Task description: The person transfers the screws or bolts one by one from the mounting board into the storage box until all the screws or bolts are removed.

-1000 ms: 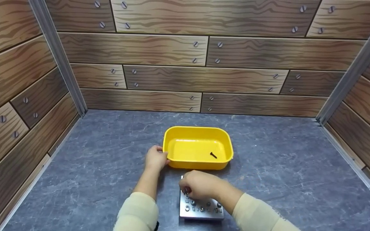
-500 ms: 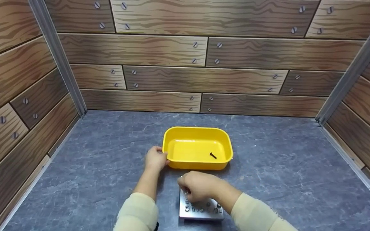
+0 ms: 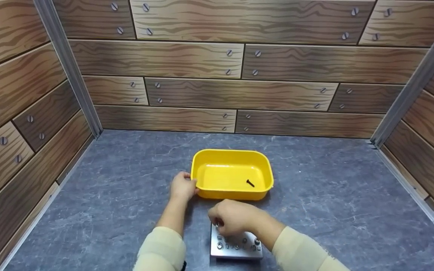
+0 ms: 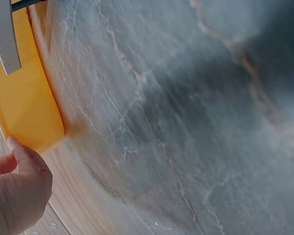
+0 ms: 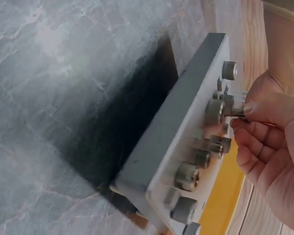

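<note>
My left hand [image 3: 183, 186] grips the left end of a yellow plastic tub [image 3: 232, 194], also seen in the left wrist view with thumb and fingertips at its rim. A black screw [image 3: 250, 183] lies inside the tub. Nearer to me, a silver metal plate [image 3: 236, 253] carries several socket-head bolts and small fittings. Over its far left part is my right hand [image 3: 236, 216]. In the right wrist view, its thumb and fingers pinch a short metal bolt [image 5: 237, 112] at the plate's face. The fingers hide the bolt's outer end.
The grey marbled tabletop [image 3: 326, 195] spreads around both things. Wood-patterned walls [image 3: 202, 90] enclose it at the back and both sides. A grey metal piece [image 4: 5, 39] with a dark threaded rod [image 4: 27, 4] juts into the left wrist view.
My right hand has shifted slightly left over the plate, its fingers still at the same fitting. The left hand and the tub stay where they were.
</note>
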Tool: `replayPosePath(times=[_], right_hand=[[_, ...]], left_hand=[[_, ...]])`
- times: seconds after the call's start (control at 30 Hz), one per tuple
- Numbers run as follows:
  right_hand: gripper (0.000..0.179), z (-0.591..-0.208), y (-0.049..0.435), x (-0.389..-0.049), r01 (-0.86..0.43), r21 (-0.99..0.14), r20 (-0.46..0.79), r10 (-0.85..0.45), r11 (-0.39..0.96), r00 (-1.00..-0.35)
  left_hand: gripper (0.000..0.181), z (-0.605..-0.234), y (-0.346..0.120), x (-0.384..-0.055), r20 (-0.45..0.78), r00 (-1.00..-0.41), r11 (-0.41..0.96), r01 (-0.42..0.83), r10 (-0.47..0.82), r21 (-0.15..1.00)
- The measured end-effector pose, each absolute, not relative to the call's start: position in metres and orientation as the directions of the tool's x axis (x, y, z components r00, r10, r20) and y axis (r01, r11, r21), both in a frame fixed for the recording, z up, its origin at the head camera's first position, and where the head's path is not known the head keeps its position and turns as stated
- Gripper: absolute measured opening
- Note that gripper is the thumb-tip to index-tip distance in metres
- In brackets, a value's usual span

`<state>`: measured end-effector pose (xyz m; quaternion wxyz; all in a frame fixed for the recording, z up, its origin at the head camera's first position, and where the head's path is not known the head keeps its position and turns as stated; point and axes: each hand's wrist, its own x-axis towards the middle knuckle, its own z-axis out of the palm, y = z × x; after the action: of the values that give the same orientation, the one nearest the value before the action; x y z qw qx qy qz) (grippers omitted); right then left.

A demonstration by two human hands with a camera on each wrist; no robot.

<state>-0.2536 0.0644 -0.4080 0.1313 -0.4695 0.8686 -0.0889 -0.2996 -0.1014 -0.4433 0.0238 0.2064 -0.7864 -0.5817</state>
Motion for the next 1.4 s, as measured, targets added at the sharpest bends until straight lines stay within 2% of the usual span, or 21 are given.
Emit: replayPosePath(times=[0.23, 0.53, 0.9, 1.03, 1.17, 1.27, 1.4], right_hand=[[0.014, -0.401, 0.068, -0.257, -0.802, -0.310, -0.080, -0.855, 0.511, -0.513], [0.011, -0.394, 0.076, -0.267, -0.747, -0.368, -0.070, -0.817, 0.554, -0.572], [0.010, -0.393, 0.100, -0.291, -0.612, -0.440, 0.086, -0.648, 0.657, -0.757], [0.010, -0.394, 0.107, -0.301, -0.493, -0.463, 0.090, -0.515, 0.737, -0.853], [0.009, -0.397, 0.114, -0.312, -0.316, -0.472, 0.033, -0.342, 0.823, -0.939], [0.007, -0.400, 0.118, -0.318, -0.227, -0.460, -0.005, -0.258, 0.859, -0.966], [0.004, -0.406, 0.121, -0.323, -0.224, -0.410, -0.010, -0.250, 0.884, -0.968]], left_hand=[[0.025, -0.445, -0.102, -0.301, -0.185, -0.917, 0.230, -0.276, -0.353, 0.933], [0.025, -0.445, -0.102, -0.300, -0.204, -0.912, 0.222, -0.294, -0.355, 0.930], [0.024, -0.449, -0.102, -0.301, -0.231, -0.901, 0.213, -0.323, -0.367, 0.922], [0.023, -0.449, -0.101, -0.301, -0.218, -0.908, 0.217, -0.309, -0.359, 0.926], [0.023, -0.449, -0.101, -0.302, -0.203, -0.915, 0.216, -0.289, -0.347, 0.932], [0.023, -0.448, -0.102, -0.303, -0.203, -0.916, 0.216, -0.288, -0.346, 0.933], [0.023, -0.447, -0.102, -0.303, -0.206, -0.915, 0.212, -0.291, -0.346, 0.933]])
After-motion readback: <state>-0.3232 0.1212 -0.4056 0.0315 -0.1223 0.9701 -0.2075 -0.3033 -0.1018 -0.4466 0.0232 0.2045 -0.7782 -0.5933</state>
